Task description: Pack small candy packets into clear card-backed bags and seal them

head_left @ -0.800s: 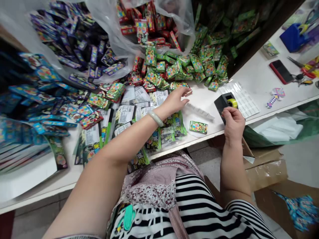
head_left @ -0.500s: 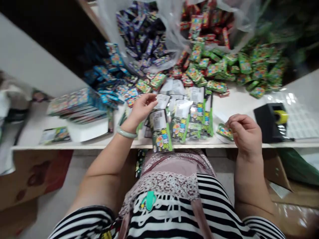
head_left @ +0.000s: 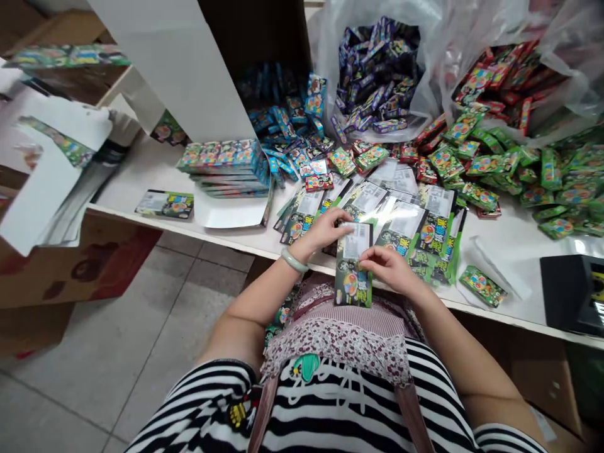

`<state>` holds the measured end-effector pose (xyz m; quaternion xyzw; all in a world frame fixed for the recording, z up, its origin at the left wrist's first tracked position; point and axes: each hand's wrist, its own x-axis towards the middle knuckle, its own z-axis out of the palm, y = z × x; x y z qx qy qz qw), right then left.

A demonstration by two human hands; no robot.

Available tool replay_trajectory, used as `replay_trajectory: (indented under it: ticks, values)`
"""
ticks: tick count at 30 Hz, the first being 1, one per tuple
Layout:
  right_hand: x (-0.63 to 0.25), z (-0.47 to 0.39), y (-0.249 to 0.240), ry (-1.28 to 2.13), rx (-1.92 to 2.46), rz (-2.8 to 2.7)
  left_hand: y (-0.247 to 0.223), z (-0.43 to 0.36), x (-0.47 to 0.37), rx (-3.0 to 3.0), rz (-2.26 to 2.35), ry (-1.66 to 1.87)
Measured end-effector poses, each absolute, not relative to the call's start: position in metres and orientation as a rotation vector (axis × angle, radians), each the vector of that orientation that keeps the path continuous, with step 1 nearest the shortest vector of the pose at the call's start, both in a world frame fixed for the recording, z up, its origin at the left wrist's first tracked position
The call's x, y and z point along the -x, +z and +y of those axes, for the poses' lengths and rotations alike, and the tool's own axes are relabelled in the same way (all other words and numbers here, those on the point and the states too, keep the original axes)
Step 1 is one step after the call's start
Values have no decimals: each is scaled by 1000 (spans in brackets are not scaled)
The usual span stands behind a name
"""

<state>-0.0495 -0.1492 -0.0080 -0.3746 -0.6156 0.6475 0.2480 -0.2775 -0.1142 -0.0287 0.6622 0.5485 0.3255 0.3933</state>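
In the head view, we hold a black-and-green packet (head_left: 353, 286) at the front edge of the white counter (head_left: 226, 242), its lower part reaching past that edge above our apron (head_left: 344, 343). Our left hand (head_left: 325, 231), below a pale bangle (head_left: 295, 260), has its fingers closed on the packet's top edge. Our right hand (head_left: 391, 269) brings its fingers together at the packet's right side, over the lower part of the white label; they are closed, but we cannot tell whether they pinch the packet or something small.

Just behind our hands we see more such packets (head_left: 401, 229), overlapping. Behind them lie loose green boxes (head_left: 495, 165), with purple boxes (head_left: 372, 82) and red boxes (head_left: 509, 78) in clear plastic bags (head_left: 436, 69). Left of these are blue boxes (head_left: 283, 119) and a stack of printed cards (head_left: 226, 160). To the right, a single green box (head_left: 482, 286) lies near a black tape dispenser (head_left: 566, 292).
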Motion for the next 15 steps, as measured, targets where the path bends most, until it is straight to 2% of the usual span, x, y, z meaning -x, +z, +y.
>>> replay_trajectory:
  ticks: [4,7,11,15]
  values:
    - [44,-135,31,1495,1075,-1635,-13,-142,271,-1481,1196,993]
    - [51,-113,59,1303,1084,-1804,6,-159,263,-1482,1189,1089]
    - [65,-93,73,1394,1041,-2041,26,-171,259,-1526,1201,1090]
    - [72,-90,70,1547,1041,-2052,31,-174,259,-1502,1179,1121]
